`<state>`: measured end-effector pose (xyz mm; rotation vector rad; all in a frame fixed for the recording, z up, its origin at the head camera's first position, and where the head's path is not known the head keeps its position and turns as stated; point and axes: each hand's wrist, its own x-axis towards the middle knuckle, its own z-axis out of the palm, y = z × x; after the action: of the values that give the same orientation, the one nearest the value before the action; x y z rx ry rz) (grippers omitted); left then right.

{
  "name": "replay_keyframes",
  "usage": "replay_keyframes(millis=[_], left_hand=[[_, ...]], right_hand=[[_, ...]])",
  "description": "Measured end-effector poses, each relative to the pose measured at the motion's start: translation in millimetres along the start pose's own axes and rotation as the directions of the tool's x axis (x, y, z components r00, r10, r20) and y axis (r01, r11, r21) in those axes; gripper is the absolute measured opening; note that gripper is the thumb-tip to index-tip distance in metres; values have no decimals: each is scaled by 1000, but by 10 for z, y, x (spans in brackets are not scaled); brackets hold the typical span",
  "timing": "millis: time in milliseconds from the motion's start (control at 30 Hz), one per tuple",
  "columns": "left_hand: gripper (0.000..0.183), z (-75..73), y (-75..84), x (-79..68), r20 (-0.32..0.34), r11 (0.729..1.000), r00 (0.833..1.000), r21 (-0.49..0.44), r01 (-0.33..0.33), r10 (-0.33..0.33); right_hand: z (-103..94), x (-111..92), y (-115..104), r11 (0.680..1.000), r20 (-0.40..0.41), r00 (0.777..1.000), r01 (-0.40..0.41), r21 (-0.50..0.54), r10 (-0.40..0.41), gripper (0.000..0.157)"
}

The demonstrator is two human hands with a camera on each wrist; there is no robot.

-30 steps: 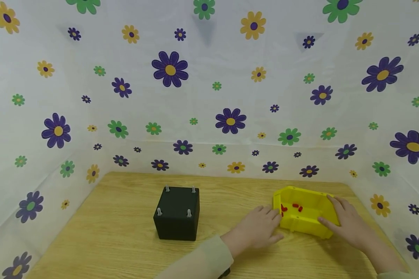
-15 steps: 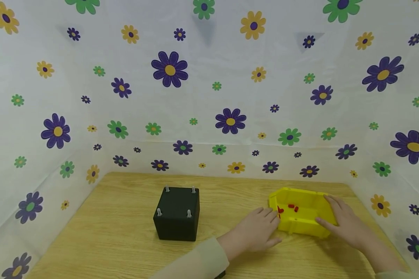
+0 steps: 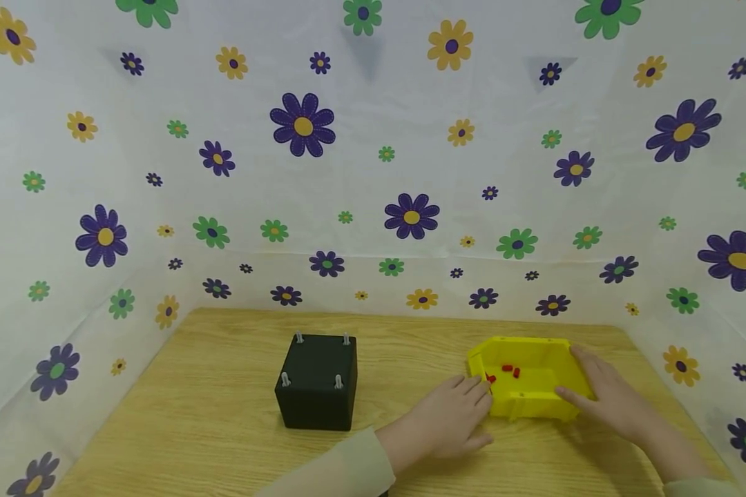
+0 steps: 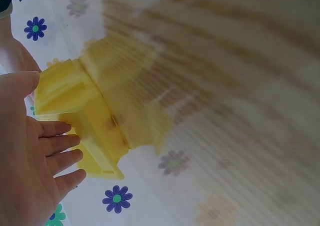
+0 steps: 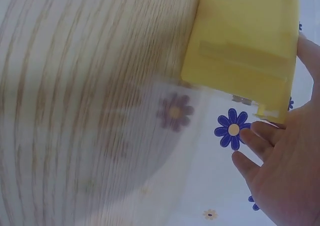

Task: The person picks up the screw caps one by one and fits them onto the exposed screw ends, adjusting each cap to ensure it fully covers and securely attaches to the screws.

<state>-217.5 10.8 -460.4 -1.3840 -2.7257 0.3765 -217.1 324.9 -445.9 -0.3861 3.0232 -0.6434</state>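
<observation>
A yellow plastic bin (image 3: 543, 406) stands on the right part of the table, with several small red pieces (image 3: 508, 368) on its floor. My left hand (image 3: 444, 420) lies at the bin's left end, fingertips right at the rim. In the left wrist view those fingers (image 4: 60, 161) look straight and slightly spread beside the yellow wall. My right hand (image 3: 612, 397) rests against the right end, thumb over the near rim and fingers along the far corner. The right wrist view shows its fingers (image 5: 257, 141) extended and loosely spread below the bin.
A black block (image 3: 317, 386) with upright clear pegs at its top corners stands left of the bin on the wooden table (image 3: 199, 414). White sheeting (image 3: 373, 172) with printed flowers closes off the back and both sides. Part of a dark object (image 3: 383, 493) shows by the left sleeve.
The bin has slid left and turned a little, both hands moving along with it. The red pieces have shifted with it; the black block stays in place.
</observation>
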Motion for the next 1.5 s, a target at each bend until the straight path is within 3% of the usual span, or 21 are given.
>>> replay_keyframes(millis=[333, 833, 1500], left_hand=[[69, -15, 25, -92, -2, 999, 1000, 44, -17, 17], [72, -5, 60, -214, 9, 998, 999, 37, -41, 40], [65, 4, 90, -441, -111, 992, 988, 81, -100, 108]], right_hand=[[34, 31, -53, 1000, 1, 1000, 6, 28, -6, 93], [88, 95, -118, 999, -10, 999, 31, 7, -31, 87], [136, 208, -295, 995, -28, 994, 103, 2, -103, 73]])
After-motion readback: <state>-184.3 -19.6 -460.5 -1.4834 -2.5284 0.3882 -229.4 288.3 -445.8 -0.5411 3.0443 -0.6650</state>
